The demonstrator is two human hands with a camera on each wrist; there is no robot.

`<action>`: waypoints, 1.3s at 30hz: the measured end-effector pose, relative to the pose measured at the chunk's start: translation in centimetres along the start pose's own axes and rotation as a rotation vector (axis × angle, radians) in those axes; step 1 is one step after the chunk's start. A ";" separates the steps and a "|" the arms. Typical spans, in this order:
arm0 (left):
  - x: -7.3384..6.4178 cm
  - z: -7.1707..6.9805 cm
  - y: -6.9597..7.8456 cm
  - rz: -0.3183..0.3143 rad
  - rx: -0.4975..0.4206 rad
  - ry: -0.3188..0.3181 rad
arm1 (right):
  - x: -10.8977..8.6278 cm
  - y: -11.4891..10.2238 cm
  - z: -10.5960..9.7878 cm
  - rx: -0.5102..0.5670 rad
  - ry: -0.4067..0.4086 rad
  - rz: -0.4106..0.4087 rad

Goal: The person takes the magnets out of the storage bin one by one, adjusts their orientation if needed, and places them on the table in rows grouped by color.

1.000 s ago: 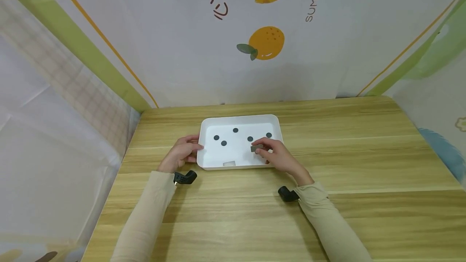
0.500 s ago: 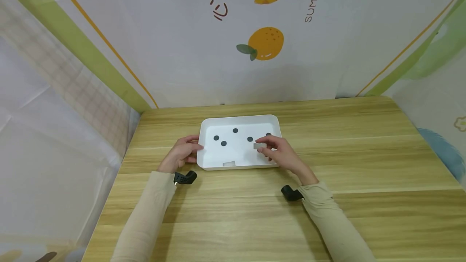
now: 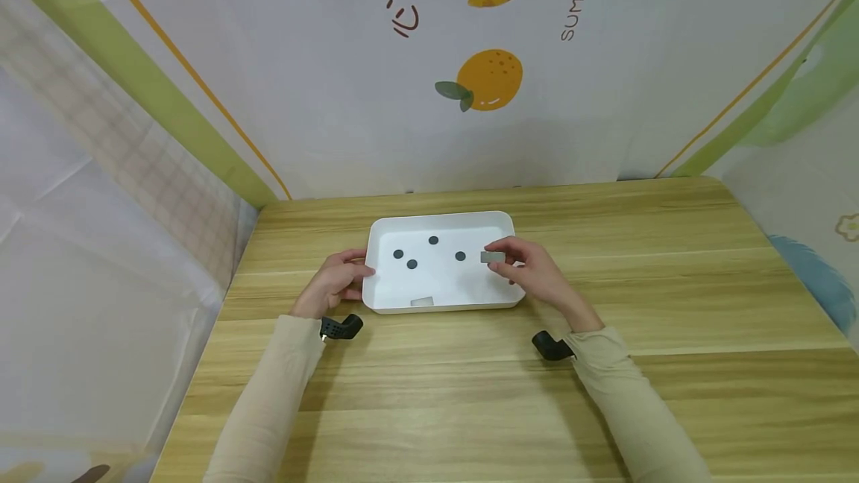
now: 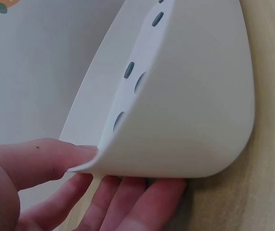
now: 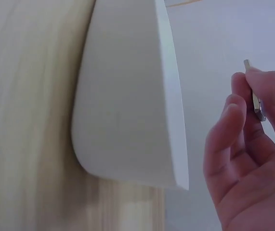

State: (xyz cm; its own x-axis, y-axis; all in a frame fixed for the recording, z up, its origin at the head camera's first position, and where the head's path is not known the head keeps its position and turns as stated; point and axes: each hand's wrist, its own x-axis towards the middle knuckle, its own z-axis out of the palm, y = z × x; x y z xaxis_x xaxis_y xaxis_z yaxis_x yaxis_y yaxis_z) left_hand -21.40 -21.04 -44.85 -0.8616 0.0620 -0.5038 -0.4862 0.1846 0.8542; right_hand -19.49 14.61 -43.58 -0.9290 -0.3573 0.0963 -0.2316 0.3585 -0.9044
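Note:
A shallow white tray (image 3: 443, 286) sits on the table with several small dark round discs (image 3: 412, 264) on its floor. My left hand (image 3: 335, 278) grips the tray's left end; in the left wrist view the thumb lies over the rim and the fingers are against the outer wall. Above the tray's right end, my right hand (image 3: 537, 274) pinches a thin grey rectangular plate (image 3: 493, 257) between thumb and fingers. The right wrist view shows that plate (image 5: 256, 103) edge-on, apart from the tray. The hand covers part of the tray's right side.
A pale rectangular patch (image 3: 422, 302) shows at the tray's near wall. The wooden table (image 3: 429, 393) extends in front and to the right. Behind it hangs a white printed cloth (image 3: 322, 95). Each wrist carries a black camera mount (image 3: 552, 346).
My right hand has moved right and slightly away with the plate, which has turned a lighter face up. The rightmost disc, visible earlier, is now hidden or gone. Left hand and tray stay put.

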 end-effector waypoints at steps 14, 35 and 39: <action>0.0 -0.2 0.0 0.006 0.003 0.005 | -0.2 0.5 -3.0 0.010 0.035 0.084; 0.1 -0.2 -0.1 0.010 0.012 0.001 | -0.4 3.4 -6.2 0.003 0.086 0.136; 0.1 -0.1 0.0 0.009 0.023 0.000 | -0.2 3.8 -6.6 -0.038 0.082 0.142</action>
State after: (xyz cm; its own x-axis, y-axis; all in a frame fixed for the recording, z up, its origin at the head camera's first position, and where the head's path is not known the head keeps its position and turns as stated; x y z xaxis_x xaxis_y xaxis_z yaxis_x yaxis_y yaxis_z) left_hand -21.53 -21.16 -44.92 -0.8658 0.0642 -0.4962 -0.4750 0.2064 0.8555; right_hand -22.07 21.72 -44.36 -0.9732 -0.2301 0.0033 -0.1055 0.4331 -0.8951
